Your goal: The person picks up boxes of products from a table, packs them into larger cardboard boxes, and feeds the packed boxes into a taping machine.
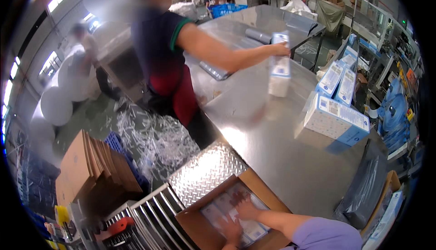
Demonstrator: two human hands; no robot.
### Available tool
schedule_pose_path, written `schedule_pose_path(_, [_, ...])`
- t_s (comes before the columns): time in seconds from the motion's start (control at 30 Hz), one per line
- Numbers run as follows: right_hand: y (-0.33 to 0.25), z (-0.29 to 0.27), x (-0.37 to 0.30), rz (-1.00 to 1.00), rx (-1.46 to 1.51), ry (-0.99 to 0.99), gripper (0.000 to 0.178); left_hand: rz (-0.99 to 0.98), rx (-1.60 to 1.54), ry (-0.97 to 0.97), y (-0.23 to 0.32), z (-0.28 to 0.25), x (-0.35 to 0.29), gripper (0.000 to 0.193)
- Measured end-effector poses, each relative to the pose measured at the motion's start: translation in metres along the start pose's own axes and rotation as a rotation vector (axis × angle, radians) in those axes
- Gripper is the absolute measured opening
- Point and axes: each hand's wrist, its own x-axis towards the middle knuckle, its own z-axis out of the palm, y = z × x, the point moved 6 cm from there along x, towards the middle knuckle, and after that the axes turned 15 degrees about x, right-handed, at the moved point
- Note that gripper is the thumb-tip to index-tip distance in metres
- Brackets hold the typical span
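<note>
An open cardboard box (188, 222) stands at the lower middle, with white and light-blue packs (252, 230) lying side by side inside. My left hand (230, 228) rests on these packs with its fingers spread. Farther into the box, my right hand (247, 208) lies flat on them, fingers stretched out. Neither hand grips anything. My right forearm, in a purple sleeve (324, 234), reaches over the box's right side.
Across the steel table (290, 163), a co-worker's hand (280, 49) holds a blue-and-white carton (280, 66). More such cartons (336, 116) sit at the table's right. Flat cardboard sheets (93, 172) lean beside the roller conveyor (159, 213). Plastic scraps (152, 134) litter the floor.
</note>
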Motion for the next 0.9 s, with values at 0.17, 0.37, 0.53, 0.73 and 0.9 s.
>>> schedule_pose_path(0.17, [-0.011, -0.047, 0.037, 0.156, 0.418, -0.548, 0.041, 0.135, 0.121, -0.628, 0.006, -0.011, 0.044, 0.074])
schedule_pose_path(0.37, [0.031, -0.194, -0.167, -0.125, 0.477, 0.584, 0.024, 0.678, 0.085, -0.609, 0.129, -0.070, -0.031, 0.070])
schedule_pose_path(0.53, [0.143, -0.221, -0.524, 0.961, -0.077, 1.624, 0.026, 0.990, -0.253, -0.671, 0.162, -0.137, -0.161, 0.058])
schedule_pose_path(0.73, [0.136, 0.084, -0.821, 2.100, 0.072, 1.013, 0.029, 0.872, 0.037, -0.653, 0.159, -0.115, -0.159, 0.051])
schedule_pose_path(0.9, [0.132, 0.094, -0.745, 1.894, 0.543, 0.819, 0.044, 0.903, 0.158, -0.626, 0.161, -0.112, -0.152, 0.053])
